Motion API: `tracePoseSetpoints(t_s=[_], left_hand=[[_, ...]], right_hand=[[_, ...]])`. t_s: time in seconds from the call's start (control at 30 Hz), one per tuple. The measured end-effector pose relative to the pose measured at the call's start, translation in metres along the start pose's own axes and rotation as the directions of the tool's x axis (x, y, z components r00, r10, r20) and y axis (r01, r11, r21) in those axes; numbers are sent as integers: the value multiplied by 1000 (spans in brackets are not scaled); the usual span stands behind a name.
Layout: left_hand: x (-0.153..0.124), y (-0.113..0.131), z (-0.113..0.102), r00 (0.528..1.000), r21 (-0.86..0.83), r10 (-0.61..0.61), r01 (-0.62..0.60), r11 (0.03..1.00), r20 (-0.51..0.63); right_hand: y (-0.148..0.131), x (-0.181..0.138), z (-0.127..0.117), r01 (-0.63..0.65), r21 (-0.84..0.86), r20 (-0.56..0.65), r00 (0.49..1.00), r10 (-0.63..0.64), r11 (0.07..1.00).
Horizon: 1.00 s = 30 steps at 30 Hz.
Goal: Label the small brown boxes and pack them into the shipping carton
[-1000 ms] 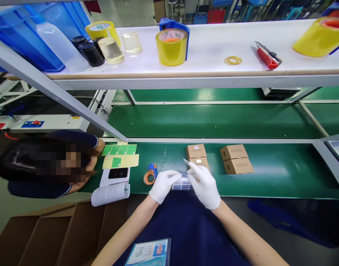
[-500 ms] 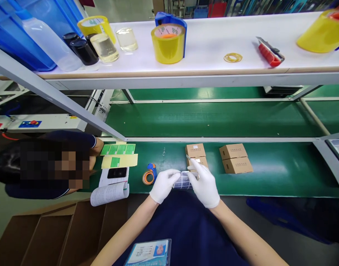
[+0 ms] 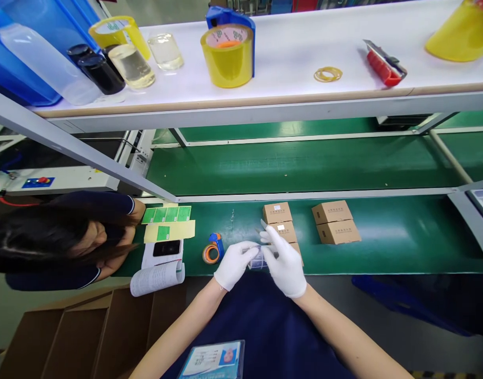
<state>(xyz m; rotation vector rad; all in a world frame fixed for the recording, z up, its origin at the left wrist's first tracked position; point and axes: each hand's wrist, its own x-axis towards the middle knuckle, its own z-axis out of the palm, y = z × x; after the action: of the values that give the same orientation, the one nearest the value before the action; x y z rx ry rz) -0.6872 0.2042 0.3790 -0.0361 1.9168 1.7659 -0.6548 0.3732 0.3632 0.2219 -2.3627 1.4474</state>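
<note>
Both of my hands wear white gloves and meet at the near edge of the green belt [image 3: 383,247]. My left hand [image 3: 234,264] pinches one end of a small roll of printed labels [image 3: 257,260]. My right hand [image 3: 285,262] is closed on the roll's other end and also holds thin tweezers [image 3: 263,226] that stick up toward a small brown carton [image 3: 281,230] with a white label on top. Another carton [image 3: 277,212] lies just behind it.
Two more cartons [image 3: 336,222] lie to the right. An orange tape dispenser [image 3: 212,251], green label sheets [image 3: 167,215], a phone [image 3: 167,248] and a booklet [image 3: 158,276] lie left, beside a co-worker [image 3: 56,242]. The upper shelf [image 3: 289,52] holds yellow tape rolls [image 3: 228,58], jars, rubber bands and a red cutter [image 3: 383,63].
My hands have drawn closer together on the label roll and shifted slightly toward the cartons. The view has tilted down a little. The co-worker has leaned forward.
</note>
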Motion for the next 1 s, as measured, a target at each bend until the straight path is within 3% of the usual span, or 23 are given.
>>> tracePoseSetpoints(t_s=[0.1, 0.27, 0.37, 0.5, 0.57, 0.67, 0.83, 0.9, 1.0], left_hand=[[1, -1, 2, 997, -120, -40, 48, 992, 68], [7, -2, 9, 984, -279, -106, 142, 950, 140], [15, 0, 15, 987, -249, -134, 152, 956, 89], [31, -3, 21, 991, -108, -124, 119, 987, -47], [42, -9, 22, 983, -16, -118, 117, 993, -144], [56, -20, 24, 948, 109, -111, 149, 983, -298], [69, -28, 37, 888, 99, -171, 234, 967, -426], [73, -27, 45, 851, 74, -203, 271, 960, -484], [80, -23, 56, 799, 62, -253, 340, 939, -546]], right_hand=[[7, 1, 4, -5, 28, 19, 1000, 4, 1000], [18, 2, 0, 150, 44, -4, 989, -150, 988], [20, 3, -12, 140, 105, 20, 990, -142, 985], [37, 12, -52, -4, 170, 103, 995, -14, 985], [63, 20, -83, -80, 158, 108, 992, 63, 984], [124, 36, -139, -168, 153, 47, 986, 163, 974], [242, 68, -225, -349, 71, -80, 932, 354, 934], [282, 80, -244, -386, 14, -90, 918, 385, 923], [332, 94, -250, -393, -24, -53, 919, 391, 919]])
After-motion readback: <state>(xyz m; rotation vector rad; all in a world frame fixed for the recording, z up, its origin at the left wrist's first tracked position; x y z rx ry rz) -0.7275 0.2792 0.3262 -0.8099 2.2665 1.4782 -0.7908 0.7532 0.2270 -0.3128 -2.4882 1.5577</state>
